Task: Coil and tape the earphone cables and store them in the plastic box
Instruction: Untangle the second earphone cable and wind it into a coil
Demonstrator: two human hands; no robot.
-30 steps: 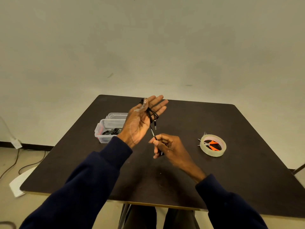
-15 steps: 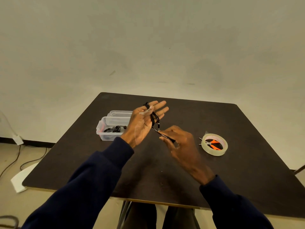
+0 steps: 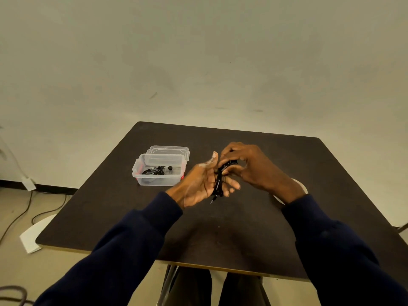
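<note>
A black earphone cable (image 3: 219, 181) is wound in loops around the fingers of my left hand (image 3: 199, 184), held above the middle of the dark table (image 3: 242, 228). Its plug end hangs down below the fingers. A strip of clear tape sticks to my left thumb. My right hand (image 3: 254, 166) is pressed against the top of the coil, fingers curled on the cable. The clear plastic box (image 3: 159, 171) stands open at the table's left, with another black earphone (image 3: 157, 170) lying inside.
The box's clear lid (image 3: 170, 150) lies just behind the box. A roll of clear tape (image 3: 301, 186) sits at the right, mostly hidden behind my right wrist. Cables and white paper lie on the floor at the left.
My right hand has swung from the cable's loose end up onto the coil at my left fingers. The free length is now wound up, and both hands have come closer together.
</note>
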